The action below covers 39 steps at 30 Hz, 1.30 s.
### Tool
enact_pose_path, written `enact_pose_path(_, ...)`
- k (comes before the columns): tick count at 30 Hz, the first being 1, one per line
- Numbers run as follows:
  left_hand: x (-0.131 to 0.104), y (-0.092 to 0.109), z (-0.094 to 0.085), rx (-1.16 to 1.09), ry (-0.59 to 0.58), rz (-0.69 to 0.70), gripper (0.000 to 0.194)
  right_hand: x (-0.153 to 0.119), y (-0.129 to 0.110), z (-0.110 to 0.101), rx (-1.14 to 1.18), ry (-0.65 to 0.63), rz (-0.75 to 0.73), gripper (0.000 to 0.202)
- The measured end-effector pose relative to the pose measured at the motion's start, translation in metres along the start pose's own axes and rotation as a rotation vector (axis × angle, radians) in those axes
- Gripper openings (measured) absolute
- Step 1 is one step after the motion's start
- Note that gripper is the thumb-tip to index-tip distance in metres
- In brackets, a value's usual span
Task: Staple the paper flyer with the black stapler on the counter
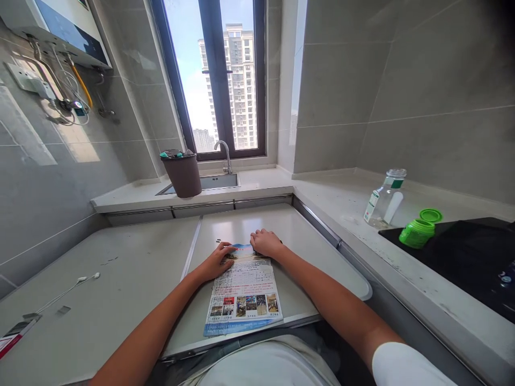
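A printed leaflet (246, 284) with small photos and blue bands lies flat on the white table in front of me. Its left part shows many thin lengthwise lines, like narrow strips, and its lower left edge looks uneven. My left hand (217, 262) rests on the leaflet's upper left edge, fingers apart and pressing on the paper. At the top right of the sheet, my right hand (266, 243) has its fingers curled together. A bit of something dark shows beside that hand, but what it holds is mostly hidden. A tiny dark piece (218, 240) lies just beyond the leaflet.
Thin white sticks with white tips (82, 279) and a red-and-white packet (18, 335) lie on the left. A brown bin (182, 175) stands by the sink (219, 182). On the right counter are a clear bottle (384, 201), an open green container (418, 231) and black cloth (475, 254).
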<state>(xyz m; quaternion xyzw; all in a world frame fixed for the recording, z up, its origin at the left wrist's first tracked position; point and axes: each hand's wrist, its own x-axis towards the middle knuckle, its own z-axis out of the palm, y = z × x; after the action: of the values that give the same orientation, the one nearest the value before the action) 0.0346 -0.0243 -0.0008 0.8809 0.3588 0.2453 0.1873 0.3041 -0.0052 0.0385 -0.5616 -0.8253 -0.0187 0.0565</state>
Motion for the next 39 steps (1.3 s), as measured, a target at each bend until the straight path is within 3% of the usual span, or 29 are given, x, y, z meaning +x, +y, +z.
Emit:
enact_pose_path(9, -0.002, -0.007, 0.001, 0.081, -0.033, -0.023, 0.043, 0.005, 0.0, 0.006, -0.072, -0.011, -0.144, 0.045)
enact_pose_path(14, -0.001, -0.007, 0.0, 0.078, -0.052, -0.033, 0.043, 0.003, -0.009, 0.009, -0.078, 0.022, -0.071, 0.04)
enact_pose_path(18, -0.002, -0.003, -0.007, 0.06, -0.067, -0.031, 0.045, 0.0, -0.007, 0.006, -0.006, 0.1, -0.108, 0.039)
enact_pose_path(22, -0.006, -0.003, -0.02, 0.063, -0.095, 0.002, 0.04, -0.003, 0.014, -0.004, 0.239, 0.181, -0.111, 0.047)
enact_pose_path(26, -0.01, -0.008, -0.034, 0.067, -0.15, 0.015, 0.047, -0.003, 0.05, -0.014, 0.479, 0.035, -0.303, 0.042)
enact_pose_path(29, -0.013, -0.01, -0.041, 0.139, -0.209, 0.017, 0.059, -0.004, 0.076, -0.017, 0.486, -0.15, -0.36, 0.049)
enact_pose_path(31, -0.014, -0.009, -0.043, 0.182, -0.236, 0.023, 0.065, -0.005, 0.09, -0.018, 0.441, -0.24, -0.334, 0.047)
enact_pose_path(33, -0.014, -0.008, -0.045, 0.201, -0.242, 0.029, 0.066, -0.007, 0.1, -0.019, 0.374, -0.235, -0.263, 0.038)
enact_pose_path(39, -0.014, -0.003, -0.04, 0.23, -0.225, 0.013, 0.064, -0.01, 0.102, -0.023, 0.157, 0.029, 0.129, 0.032)
